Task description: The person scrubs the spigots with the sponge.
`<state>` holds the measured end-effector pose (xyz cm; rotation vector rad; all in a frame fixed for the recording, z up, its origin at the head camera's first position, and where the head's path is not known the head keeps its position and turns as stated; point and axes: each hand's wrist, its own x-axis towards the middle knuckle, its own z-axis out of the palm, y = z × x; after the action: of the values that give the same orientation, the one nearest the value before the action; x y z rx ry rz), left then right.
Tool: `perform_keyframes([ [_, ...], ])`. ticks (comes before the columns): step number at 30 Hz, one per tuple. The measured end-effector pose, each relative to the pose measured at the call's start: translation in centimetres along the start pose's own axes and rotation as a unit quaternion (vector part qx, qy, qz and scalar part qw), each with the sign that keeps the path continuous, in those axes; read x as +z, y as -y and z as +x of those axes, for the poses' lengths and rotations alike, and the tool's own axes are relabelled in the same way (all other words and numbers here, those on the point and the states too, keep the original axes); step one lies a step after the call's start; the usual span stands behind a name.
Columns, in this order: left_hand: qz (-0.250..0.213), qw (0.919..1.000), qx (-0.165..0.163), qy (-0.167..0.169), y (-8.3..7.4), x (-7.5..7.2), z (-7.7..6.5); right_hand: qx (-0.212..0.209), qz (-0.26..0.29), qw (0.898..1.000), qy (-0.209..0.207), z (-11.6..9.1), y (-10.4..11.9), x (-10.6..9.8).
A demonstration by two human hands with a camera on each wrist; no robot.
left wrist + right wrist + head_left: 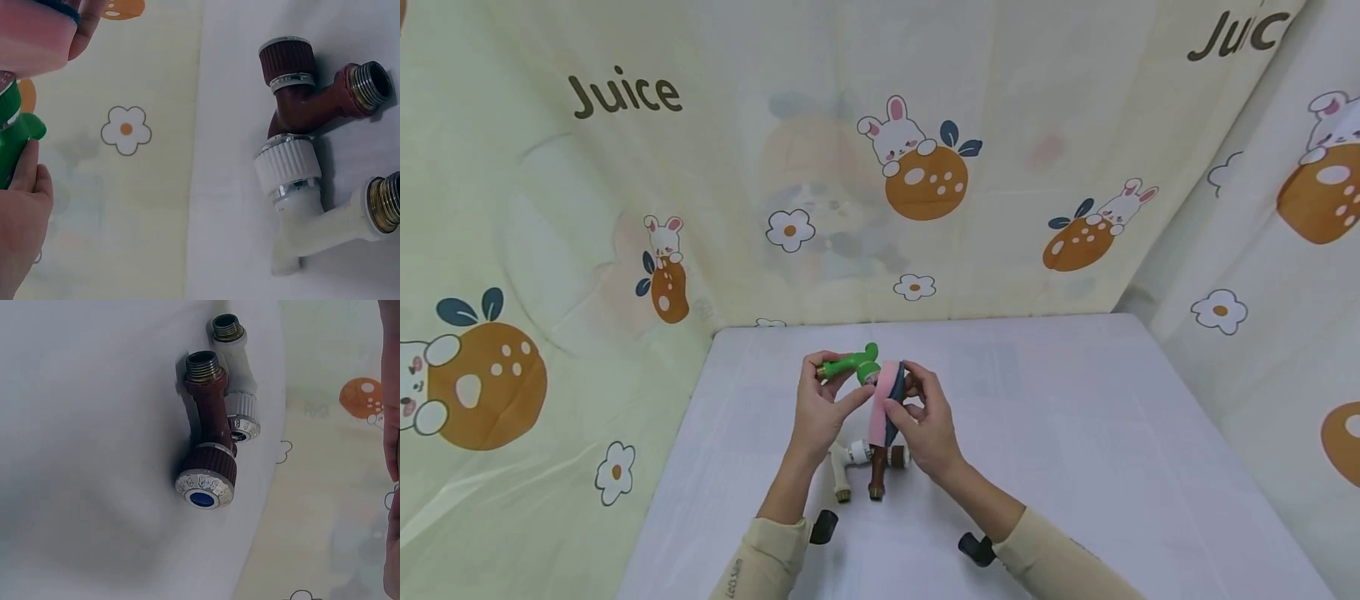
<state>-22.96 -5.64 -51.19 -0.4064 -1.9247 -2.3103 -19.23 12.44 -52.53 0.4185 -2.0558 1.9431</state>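
My left hand [817, 417] grips a green tap [847, 363] by its body, held up above the table. The tap's knob faces right, close against a pink sponge [882, 408] with a dark blue layer. That sponge stands on edge in my right hand [934, 429], pinched between thumb and fingers. In the left wrist view, the green tap [14, 134] and the pink sponge [31, 37] show only in part at the left edge. Only a strip of the right hand [391, 450] appears in the right wrist view.
Below the hands, a brown tap [877, 477] and a white tap [840, 475] lie side by side on the white table [1037, 433]. Both have threaded ends. Patterned cloth [715, 125] hangs behind and at the sides.
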Motion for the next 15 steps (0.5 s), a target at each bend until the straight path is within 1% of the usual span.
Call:
perform_keyframes([
  [3,0.010,0.9998,-0.002,-0.018,-0.11,-0.16,0.09,-0.007,-0.009,1.000,-0.006,0.12,0.00,-0.13],
  [6,0.028,0.9990,0.002,-0.035,-0.23,-0.28,0.15,-0.010,-0.007,1.000,-0.006,0.29,0.05,-0.28],
  [8,0.037,0.9987,0.004,-0.035,-0.39,-0.40,0.10,-0.009,-0.003,1.000,-0.007,0.41,0.07,-0.38],
  [10,0.068,0.9974,0.007,-0.024,-0.45,-0.55,0.03,-0.005,-0.002,1.000,-0.011,0.53,0.03,-0.52],
  [11,0.089,0.9959,0.009,-0.013,-0.49,-0.63,0.01,-0.004,-0.002,1.000,-0.014,0.60,-0.03,-0.61],
  [13,0.134,0.9907,0.013,0.018,-0.58,-0.72,-0.02,-0.004,-0.002,1.000,-0.020,0.73,-0.13,-0.78],
  [15,0.172,0.9833,0.019,0.056,-0.53,-0.73,-0.03,-0.002,-0.005,1.000,-0.023,0.83,-0.20,-0.90],
])
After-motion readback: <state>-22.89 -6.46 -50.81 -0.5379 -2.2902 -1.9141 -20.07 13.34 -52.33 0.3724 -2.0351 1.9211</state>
